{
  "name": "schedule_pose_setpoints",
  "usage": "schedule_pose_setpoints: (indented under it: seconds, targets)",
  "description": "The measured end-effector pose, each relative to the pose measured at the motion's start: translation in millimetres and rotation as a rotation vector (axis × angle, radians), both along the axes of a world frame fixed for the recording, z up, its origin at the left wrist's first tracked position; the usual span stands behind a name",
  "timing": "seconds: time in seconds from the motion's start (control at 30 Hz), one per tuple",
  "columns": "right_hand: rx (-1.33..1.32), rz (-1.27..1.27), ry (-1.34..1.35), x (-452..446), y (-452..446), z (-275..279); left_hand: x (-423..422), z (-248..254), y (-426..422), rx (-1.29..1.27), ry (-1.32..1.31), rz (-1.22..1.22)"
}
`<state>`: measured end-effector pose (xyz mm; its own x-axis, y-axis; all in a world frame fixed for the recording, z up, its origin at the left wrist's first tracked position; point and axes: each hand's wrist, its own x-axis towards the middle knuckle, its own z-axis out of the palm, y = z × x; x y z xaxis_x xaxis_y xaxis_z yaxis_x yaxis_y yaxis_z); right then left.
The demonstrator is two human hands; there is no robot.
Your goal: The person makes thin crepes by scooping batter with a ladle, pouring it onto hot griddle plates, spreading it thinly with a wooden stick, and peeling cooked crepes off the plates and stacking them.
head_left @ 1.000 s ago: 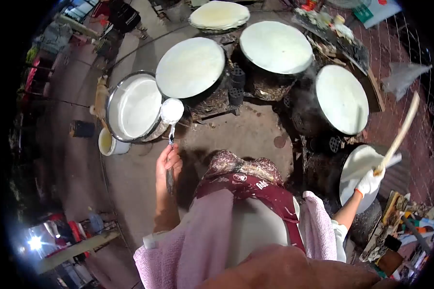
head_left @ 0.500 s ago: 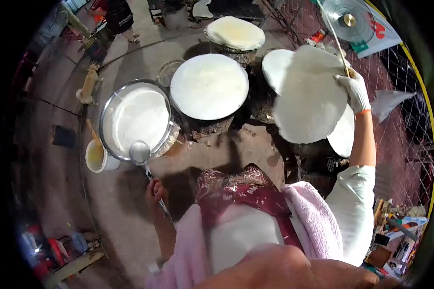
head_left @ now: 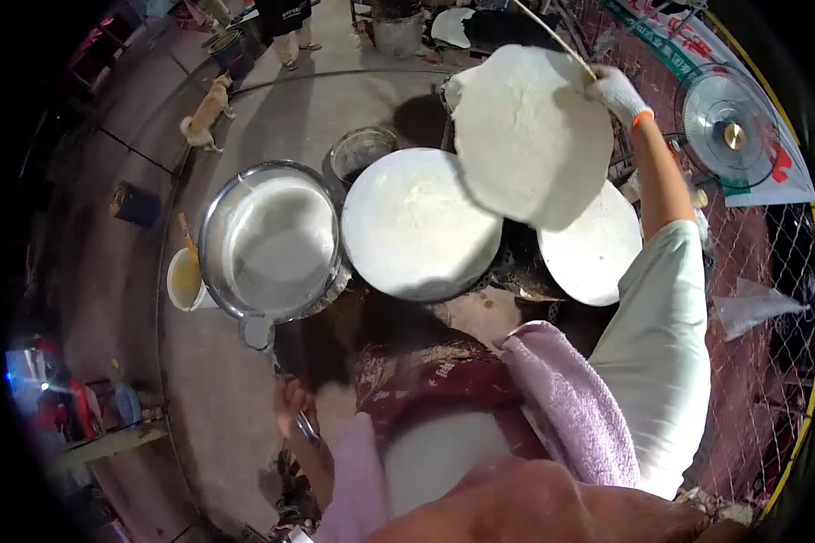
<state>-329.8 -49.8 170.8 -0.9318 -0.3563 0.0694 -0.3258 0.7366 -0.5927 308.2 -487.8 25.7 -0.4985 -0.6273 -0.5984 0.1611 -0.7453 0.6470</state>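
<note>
My left hand [head_left: 292, 404] is closed around the handle of a metal ladle [head_left: 257, 333], whose bowl is at the near rim of a large steel basin [head_left: 210, 271] of white batter. My right hand [head_left: 618, 94], in a white glove, grips a thin wooden stick [head_left: 552, 34]. A wide pale flatbread sheet [head_left: 530, 136] hangs beside the stick, raised over the round griddles. One round white griddle [head_left: 417, 226] lies in front of me, and another [head_left: 590, 249] is partly hidden behind the hanging sheet.
A white bucket [head_left: 185, 282] stands left of the basin. Further off are a dog [head_left: 210, 113], a person's legs [head_left: 285, 45] and a dark pot [head_left: 362, 149]. A fan [head_left: 724, 127] and wire mesh [head_left: 770, 281] are at the right.
My right arm has swung from the right side up and forward, and the sheet now hangs high with the stick. The ladle has moved from above the basin to its near rim.
</note>
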Motion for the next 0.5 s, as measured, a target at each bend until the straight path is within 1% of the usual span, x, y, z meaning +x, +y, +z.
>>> schedule_pose_setpoints:
  seconds: [0.03, 0.07, 0.13, 0.17, 0.2, 0.23, 0.27, 0.33, 0.4, 0.43, 0.47, 0.5]
  targets:
    - [0.144, 0.004, 0.124, -14.8, -9.6, 17.4, -0.8, -14.8, -4.3, 0.074, 0.09, 0.037]
    - [0.289, 0.009, 0.251, -30.5, -23.0, 36.2, 1.8, -25.6, -6.7, 0.15, 0.256, -0.022]
    - [0.361, 0.11, 0.486, -69.1, -32.5, 45.1, 0.7, -35.0, -4.6, 0.298, 0.583, -0.144]
    - [0.368, 0.135, 0.536, -68.0, -45.1, 44.4, -13.8, -12.9, 13.2, 0.218, 0.436, -0.057]
    - [0.374, 0.158, 0.586, -62.5, -59.9, 39.1, -21.1, -9.5, 18.8, 0.248, 0.448, -0.046]
    - [0.474, 0.142, 0.571, -50.5, -76.3, 27.4, -24.3, -7.1, 23.2, 0.277, 0.462, -0.035]
    - [0.572, 0.126, 0.559, -47.4, -87.5, 10.0, -25.6, -6.0, 26.2, 0.305, 0.479, -0.024]
    - [0.61, 0.131, 0.512, -76.5, -95.2, -71.7, -30.3, -2.1, 30.7, 0.203, 0.364, -0.027]
    - [0.725, 0.055, 0.456, -75.6, -108.9, -135.9, -40.3, 11.0, 34.4, 0.147, 0.244, 0.01]
    - [0.678, 0.065, 0.47, -87.0, -106.0, -179.2, -50.2, 21.8, 36.9, 0.19, 0.154, 0.083]
    - [0.633, 0.076, 0.479, -96.1, -102.3, -219.3, -51.3, 21.0, 34.8, 0.147, 0.134, 0.039]
    - [0.666, 0.043, 0.408, -93.5, -105.0, -241.7, -48.4, 20.4, 34.5, 0.107, 0.113, -0.006]
